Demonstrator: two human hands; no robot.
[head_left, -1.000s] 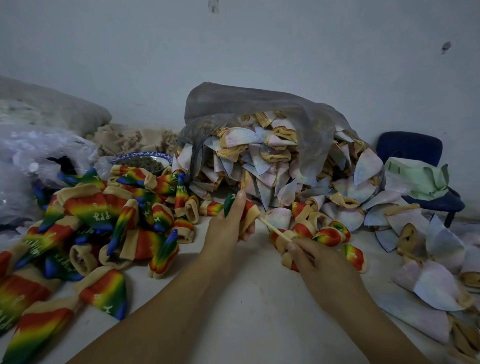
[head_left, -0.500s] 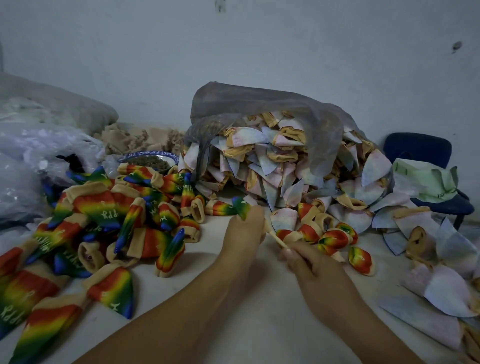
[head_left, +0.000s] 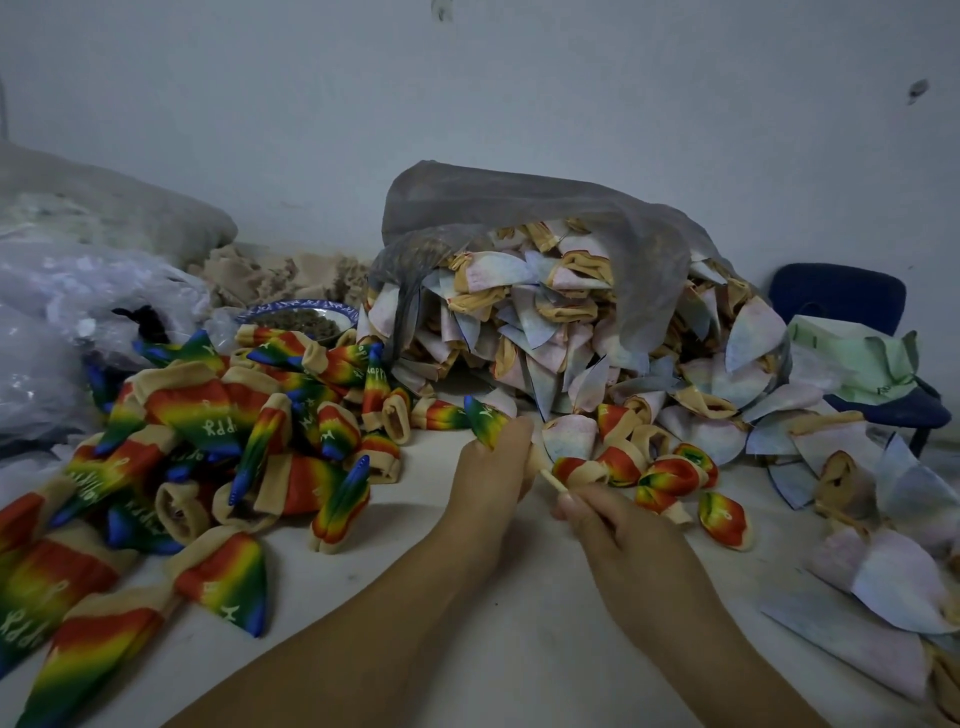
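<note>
My left hand grips a small rainbow fabric cone whose blue-green tip sticks up above the fingers. My right hand pinches a thin pale stick that points toward the left hand. A spread of turned rainbow cones with tan cuffs lies on the white table to the left. A few short rainbow pieces lie just beyond my right hand.
A grey mesh bag spills many pale inside-out cones at the back centre and right. A blue-rimmed bowl, clear plastic bags and tan fabric scraps sit at the left. A blue chair stands at the right.
Both hands have drawn closer together, and the stick's exposed length between them has shortened. The rainbow tip now sticks up further above my left fingers.
</note>
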